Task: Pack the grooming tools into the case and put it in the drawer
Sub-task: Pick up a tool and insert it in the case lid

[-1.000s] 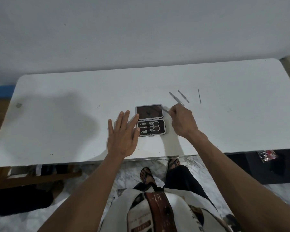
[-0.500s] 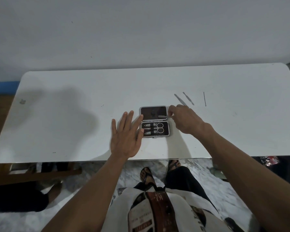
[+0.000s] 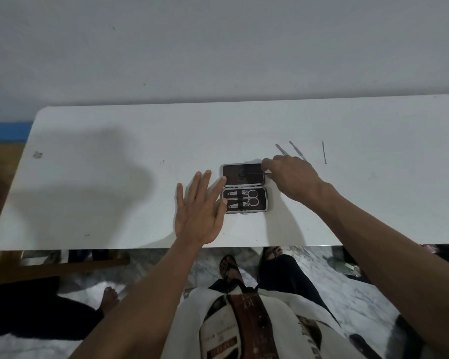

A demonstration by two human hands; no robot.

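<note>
Fingers point(image 3: 268, 164) of right hand point(image 3: 293, 177) pinched on thin metal tool point(image 3: 255, 173), held level over far half of open case point(image 3: 244, 187), tip pointing left across the dark lining. Left hand point(image 3: 198, 211) laid flat, fingers spread and holding nothing, index tip and thumb touching case's left edge. Case lying open near middle of white table point(image 3: 114, 190), close to front edge, two halves side by side front to back; near half already filled with scissors point(image 3: 250, 198) and other small tools under a black strap. Three more slim tools loose on tabletop beyond and right of right hand: two slanted pieces point(image 3: 281, 149) point(image 3: 296, 149) just behind the knuckles, partly hidden by them, and a straight pick point(image 3: 324, 152) a little further right, apart from the others. Seen below table edge: sandalled feet point(image 3: 230, 266) on pale marbled floor. Plain grey wall point(image 3: 218, 47) behind table.
</note>
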